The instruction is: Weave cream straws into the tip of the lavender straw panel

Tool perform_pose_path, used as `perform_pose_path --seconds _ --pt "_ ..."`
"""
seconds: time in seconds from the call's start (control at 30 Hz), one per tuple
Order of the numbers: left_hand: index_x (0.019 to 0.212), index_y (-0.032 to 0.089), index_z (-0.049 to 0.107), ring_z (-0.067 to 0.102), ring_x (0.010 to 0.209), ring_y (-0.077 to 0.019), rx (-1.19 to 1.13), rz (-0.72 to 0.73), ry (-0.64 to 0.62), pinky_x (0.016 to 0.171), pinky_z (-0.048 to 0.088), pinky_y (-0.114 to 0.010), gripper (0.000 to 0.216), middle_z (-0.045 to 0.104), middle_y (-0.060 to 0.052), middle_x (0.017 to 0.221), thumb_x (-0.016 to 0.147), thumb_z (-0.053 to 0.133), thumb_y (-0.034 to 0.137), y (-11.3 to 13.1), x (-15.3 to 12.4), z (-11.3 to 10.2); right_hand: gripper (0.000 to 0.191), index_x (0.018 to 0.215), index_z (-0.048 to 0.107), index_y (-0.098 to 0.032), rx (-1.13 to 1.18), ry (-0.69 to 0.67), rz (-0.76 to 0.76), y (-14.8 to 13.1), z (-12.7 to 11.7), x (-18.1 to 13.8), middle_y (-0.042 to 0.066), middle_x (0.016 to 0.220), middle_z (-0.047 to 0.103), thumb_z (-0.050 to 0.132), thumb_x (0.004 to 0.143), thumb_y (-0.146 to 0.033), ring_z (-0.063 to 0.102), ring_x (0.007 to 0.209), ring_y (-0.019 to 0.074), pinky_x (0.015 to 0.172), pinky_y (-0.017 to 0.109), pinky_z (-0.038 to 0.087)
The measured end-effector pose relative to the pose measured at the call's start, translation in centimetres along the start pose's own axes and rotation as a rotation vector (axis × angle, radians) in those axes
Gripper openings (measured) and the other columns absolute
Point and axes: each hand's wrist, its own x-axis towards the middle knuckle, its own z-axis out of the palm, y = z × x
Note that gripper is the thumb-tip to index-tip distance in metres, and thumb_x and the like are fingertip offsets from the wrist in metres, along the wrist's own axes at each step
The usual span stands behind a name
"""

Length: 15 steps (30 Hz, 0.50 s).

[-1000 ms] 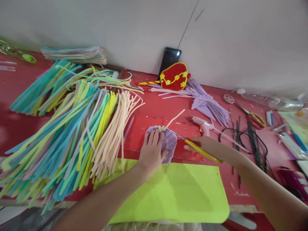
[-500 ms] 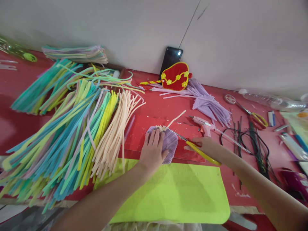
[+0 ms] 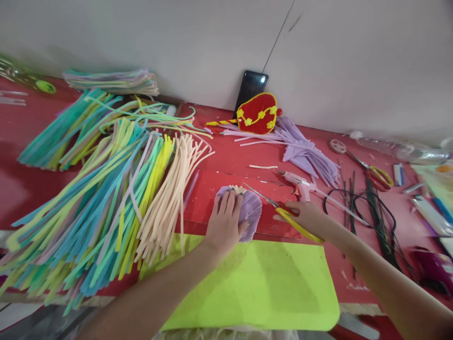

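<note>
My left hand (image 3: pixel 226 217) lies flat with its fingers stretched over a rounded lilac piece made of pipe cleaners (image 3: pixel 252 212), pressing it to the red table. A short bit of peach pipe cleaner (image 3: pixel 239 190) shows at the piece's top edge, by my fingertips. In my right hand (image 3: pixel 300 215) are yellow-handled scissors (image 3: pixel 295 223), their blades pointing to the upper left beside the lilac piece. A loose peach snippet (image 3: pixel 264 166) rests on the table beyond the blades.
Bundles of coloured pipe cleaners (image 3: pixel 85 212) and peach ones (image 3: pixel 166 203) cover the left. A pink glue gun (image 3: pixel 299 184) is close to my right hand. Behind are a red fan shape (image 3: pixel 258 113), a phone (image 3: pixel 250 89) and lilac pipe cleaners (image 3: pixel 307 151). A lime mat (image 3: pixel 247 288) lies in front.
The peach end that stuck out past the lilac piece has been cut off and now lies farther back on the table. Both hands have stayed nearly in place.
</note>
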Motion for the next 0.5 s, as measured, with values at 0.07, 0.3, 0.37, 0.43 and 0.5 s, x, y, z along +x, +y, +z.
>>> perform_pose_path --seconds 0.07,0.3,0.37,0.43,0.5 --pt "0.138 0.007 0.039 0.036 0.134 -0.0314 -0.002 0.006 0.006 0.111 0.028 -0.049 0.059 0.042 -0.019 0.143 0.091 0.042 0.043 0.0 0.0 0.0 0.042 0.059 0.044 -0.024 -0.026 0.044 0.065 0.1 0.0 -0.1 -0.001 0.05 0.048 0.049 0.077 -0.063 0.05 0.05 0.0163 0.053 0.028 0.036" --pt "0.138 0.008 0.04 0.035 0.134 -0.0313 -0.003 0.002 0.018 0.111 0.029 -0.049 0.059 0.04 -0.019 0.144 0.09 0.042 0.044 0.0 0.0 0.2 0.036 0.088 0.057 -0.02 -0.206 0.268 0.195 0.6 2.5 -0.3 0.006 0.063 0.06 0.049 0.082 -0.054 0.059 0.056 0.0224 0.051 0.031 0.037" --pt "0.138 0.009 0.04 0.036 0.134 -0.0312 -0.003 -0.001 0.02 0.111 0.029 -0.049 0.059 0.04 -0.018 0.144 0.091 0.041 0.043 0.0 -0.1 0.2 0.037 0.087 0.058 -0.019 -0.213 0.306 0.196 0.6 3.1 -0.4 0.009 0.07 0.063 0.049 0.082 -0.054 0.061 0.061 0.0243 0.052 0.032 0.039" --pt "0.138 0.01 0.04 0.036 0.134 -0.0314 -0.004 -0.013 0.021 0.111 0.029 -0.049 0.058 0.039 -0.018 0.145 0.09 0.042 0.043 0.0 -0.1 0.2 0.036 0.085 0.059 -0.019 -0.233 0.358 0.179 0.5 3.4 -0.7 0.011 0.079 0.065 0.048 0.083 -0.053 0.063 0.068 0.0253 0.055 0.033 0.041" --pt "0.138 0.01 0.04 0.035 0.135 -0.0318 -0.008 -0.018 0.026 0.111 0.029 -0.049 0.057 0.038 -0.018 0.146 0.09 0.043 0.042 0.1 -0.1 0.1 0.037 0.083 0.06 -0.019 -0.262 0.408 0.16 0.2 3.3 -1.2 0.012 0.084 0.065 0.049 0.083 -0.054 0.063 0.072 0.0258 0.057 0.034 0.043"
